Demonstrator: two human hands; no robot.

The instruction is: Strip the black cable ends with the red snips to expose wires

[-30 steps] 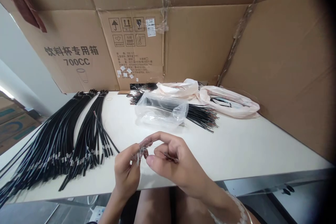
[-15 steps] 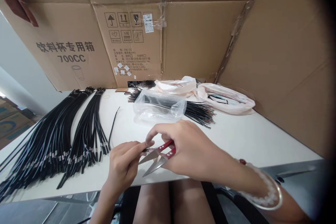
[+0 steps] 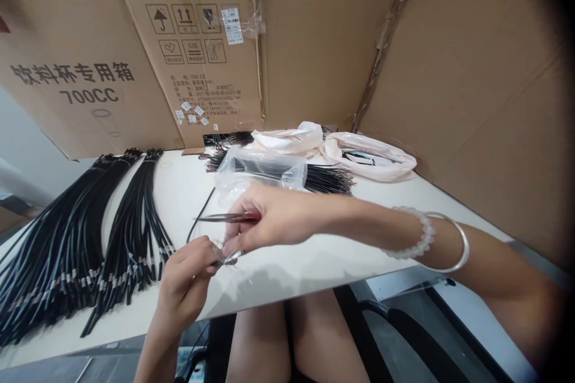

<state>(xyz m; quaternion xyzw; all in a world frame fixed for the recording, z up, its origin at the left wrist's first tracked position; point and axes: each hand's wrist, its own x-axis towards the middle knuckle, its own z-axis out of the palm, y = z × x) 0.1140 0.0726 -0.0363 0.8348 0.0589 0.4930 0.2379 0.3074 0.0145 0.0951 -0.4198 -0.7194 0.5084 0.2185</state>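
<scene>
My left hand point(image 3: 186, 278) is closed in a pinch at the near edge of the white table. A single black cable point(image 3: 200, 210) curves up from behind it, its far end pointing away from me. My right hand point(image 3: 265, 218) grips red-handled thread snips point(image 3: 220, 217), whose blades point left above the cable. The thumb and fingertips of the right hand also pinch a small silvery piece point(image 3: 233, 257) right beside the left fingertips. Fingers hide how that piece joins the cable.
Bundles of black cables point(image 3: 58, 239) with pale bands lie at the left. At the back, a clear plastic bag point(image 3: 260, 167) wraps more black wires point(image 3: 330, 179), next to pale plastic bags point(image 3: 395, 161). Tall cardboard panels point(image 3: 323, 48) wall the table's point(image 3: 287, 263) far and right sides.
My right hand has turned and moved left, so the snips point left above the left hand instead of down towards me. Its fingertips now pinch the silvery piece. The view has shifted right.
</scene>
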